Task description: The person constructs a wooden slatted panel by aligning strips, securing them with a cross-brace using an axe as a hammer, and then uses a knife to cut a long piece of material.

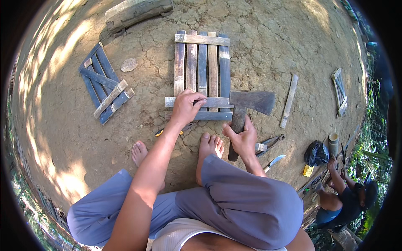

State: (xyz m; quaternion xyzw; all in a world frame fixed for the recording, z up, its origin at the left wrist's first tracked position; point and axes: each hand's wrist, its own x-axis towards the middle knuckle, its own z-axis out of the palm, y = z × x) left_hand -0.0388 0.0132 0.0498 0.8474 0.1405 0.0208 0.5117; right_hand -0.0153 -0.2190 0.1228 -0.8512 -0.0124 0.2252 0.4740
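Observation:
A slatted wooden panel (pixel 202 54) lies flat on the ground in front of me, with several upright slats and a cross strip at its far end. Across its near end lie a loose-looking grey strip (pixel 217 102) and another cross strip (pixel 205 115). My left hand (pixel 186 108) rests on the grey strip, thumb and fingertips pinched together; what they hold is too small to name. My right hand (pixel 244 138) is closed around the handle of an axe (pixel 253 101). The axe head lies sideways beside the panel's right edge, its blade pointing right.
A similar panel (pixel 100 81) lies to the left, a smaller one (pixel 340 92) far right. One loose slat (pixel 289 100), pliers (pixel 272 144), a knife (pixel 276 161) and a black plastic bag (pixel 316 153) lie at right. A co-worker (pixel 343 196) holds a bamboo tube (pixel 333 142). A log (pixel 138 14) lies behind.

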